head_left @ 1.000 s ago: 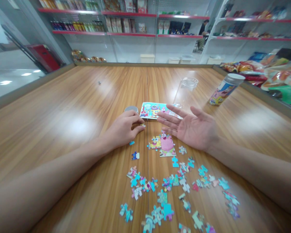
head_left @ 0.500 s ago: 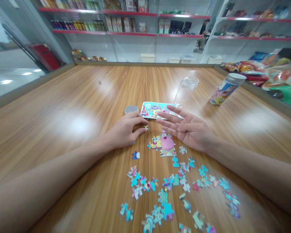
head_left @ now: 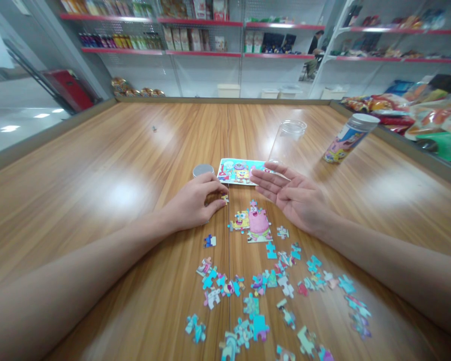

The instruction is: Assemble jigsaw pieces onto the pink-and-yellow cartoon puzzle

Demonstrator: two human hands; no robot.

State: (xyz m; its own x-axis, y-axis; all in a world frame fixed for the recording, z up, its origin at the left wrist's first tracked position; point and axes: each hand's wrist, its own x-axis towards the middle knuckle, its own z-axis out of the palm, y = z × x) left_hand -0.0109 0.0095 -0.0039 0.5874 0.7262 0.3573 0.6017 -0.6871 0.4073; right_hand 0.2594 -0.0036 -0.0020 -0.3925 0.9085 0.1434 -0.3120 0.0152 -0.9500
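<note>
My left hand pinches a small jigsaw puzzle piece between thumb and fingertips, left of the joined pieces. My right hand hovers with fingers stretched out, palm turned inward, holding nothing. Its fingertips overlap the right part of the reference picture card, which shows cartoon figures on light blue. Between the hands lies a joined puzzle section with a pink starfish and a yellow sponge figure. Below it several loose puzzle pieces are scattered. One blue-and-white piece lies apart, below my left hand.
A grey round lid sits behind my left hand. A clear plastic tube and a printed cartoon canister stand at the back right. Snack packages fill the right side beyond the table edge. Stocked shelves stand behind.
My right hand's fingers have drawn closer together and moved slightly right, uncovering more of the joined section and card. My left hand stays in place with its piece.
</note>
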